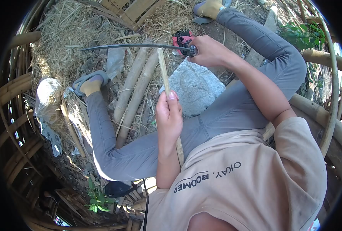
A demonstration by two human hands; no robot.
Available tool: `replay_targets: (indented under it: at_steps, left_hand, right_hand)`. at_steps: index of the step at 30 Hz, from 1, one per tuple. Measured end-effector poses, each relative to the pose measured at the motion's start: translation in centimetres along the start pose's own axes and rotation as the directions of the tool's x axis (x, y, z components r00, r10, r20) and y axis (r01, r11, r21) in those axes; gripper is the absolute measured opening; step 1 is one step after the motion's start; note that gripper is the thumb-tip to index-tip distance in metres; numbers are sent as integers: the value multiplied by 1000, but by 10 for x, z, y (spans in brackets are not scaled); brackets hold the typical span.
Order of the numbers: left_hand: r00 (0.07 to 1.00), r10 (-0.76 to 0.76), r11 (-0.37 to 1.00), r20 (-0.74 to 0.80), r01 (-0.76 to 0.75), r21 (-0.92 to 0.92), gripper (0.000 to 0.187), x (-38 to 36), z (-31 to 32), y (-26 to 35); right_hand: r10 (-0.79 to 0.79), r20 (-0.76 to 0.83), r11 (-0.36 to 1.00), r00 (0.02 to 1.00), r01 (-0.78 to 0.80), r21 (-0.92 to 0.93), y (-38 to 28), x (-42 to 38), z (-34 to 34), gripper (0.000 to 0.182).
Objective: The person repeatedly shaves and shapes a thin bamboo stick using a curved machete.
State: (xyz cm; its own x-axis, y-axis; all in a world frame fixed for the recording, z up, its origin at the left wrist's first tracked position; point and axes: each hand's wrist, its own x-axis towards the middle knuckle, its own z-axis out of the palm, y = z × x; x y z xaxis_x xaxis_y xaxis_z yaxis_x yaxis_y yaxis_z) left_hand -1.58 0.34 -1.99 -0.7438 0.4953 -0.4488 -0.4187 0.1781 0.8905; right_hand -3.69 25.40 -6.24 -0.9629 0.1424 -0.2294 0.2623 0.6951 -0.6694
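My left hand (169,115) is closed round a thin split strip of pale bamboo (163,69). The strip's upper end rises above the fist, and its lower part runs down beside my wrist. My right hand (209,51) grips the dark handle of a long knife (132,45). The blade points left and passes just above the strip's top end; whether they touch is unclear. Below the knife, between my legs, lies a pale stone block (198,86).
Two bamboo poles (130,86) lie left of the stone. A red and black object (183,39) is behind the knife handle. Dry straw (67,30), clear plastic (48,96) and a slatted wooden piece (130,11) lie around. Curved bamboo rails (328,77) surround the area.
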Motion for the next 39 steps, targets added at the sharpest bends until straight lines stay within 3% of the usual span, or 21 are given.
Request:
replay_targets:
  at_steps: [3,6,10,12,18,21,25,33,34,39]
  left_hand:
    - [1000,-9,1000,2,9,16,27,2,-1,-2]
    - [1000,-12,999,2,12,37,27,3,2,-6]
    - [999,-33,999,13,33,26,26,6,-1,-8]
    - [996,-93,994,16,94,-64,26,4,-3,-1]
    - [987,-138,947,81,156,-282,24,6,-18,14]
    - [988,-135,940,72,151,-305,24,8,-21,13]
    - [984,-154,926,88,175,-334,25,10,-23,10]
    - [965,-163,811,204,249,-529,31,12,-24,10]
    - [959,-162,789,231,266,-553,31,12,-25,10]
    - [909,-127,644,398,380,-664,33,15,-30,1]
  right_hand:
    - [54,23,998,998,-55,32,-8,1,-7,32]
    - [22,4,996,1000,-22,86,-5,1,-4,32]
    - [-50,-42,998,998,51,28,-6,-3,-2,30]
    - [-94,-50,995,994,93,-32,-1,-1,3,29]
    - [10,-27,989,1000,-14,-145,6,-1,4,27]
    - [8,-127,997,992,-18,-81,0,-4,1,25]
    - [-7,-144,1000,990,6,-5,-5,0,2,27]
    - [-121,-206,978,971,152,143,-26,-11,25,26]
    - [-106,-166,982,980,129,135,-30,-11,24,25]
    - [-125,-259,985,958,152,85,-26,-8,29,19]
